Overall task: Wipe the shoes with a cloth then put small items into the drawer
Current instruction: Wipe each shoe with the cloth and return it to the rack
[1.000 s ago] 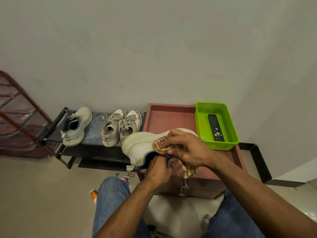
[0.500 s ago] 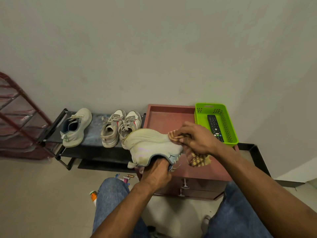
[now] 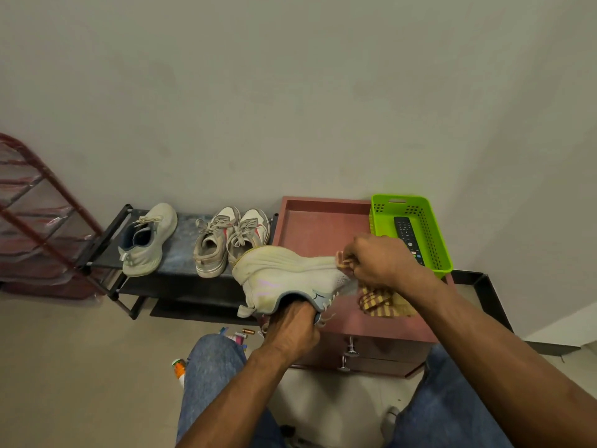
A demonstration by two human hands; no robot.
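Fingers of the right hand (image 3: 378,261) pinch the checked cloth (image 3: 382,300) at the shoe (image 3: 284,273) toe.
Left hand (image 3: 295,328) seems tucked into the collar, gripping; shoe held above the cabinet (image 3: 310,227), light, soft-sided, best held there.

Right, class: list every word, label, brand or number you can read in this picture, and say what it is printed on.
No text can be read.
remote in the green basket: button markings too small and blurred.
orange-capped bottle on the floor: label too blurred.
white shoe being wiped, and the shoes on the rack: no legible brand.
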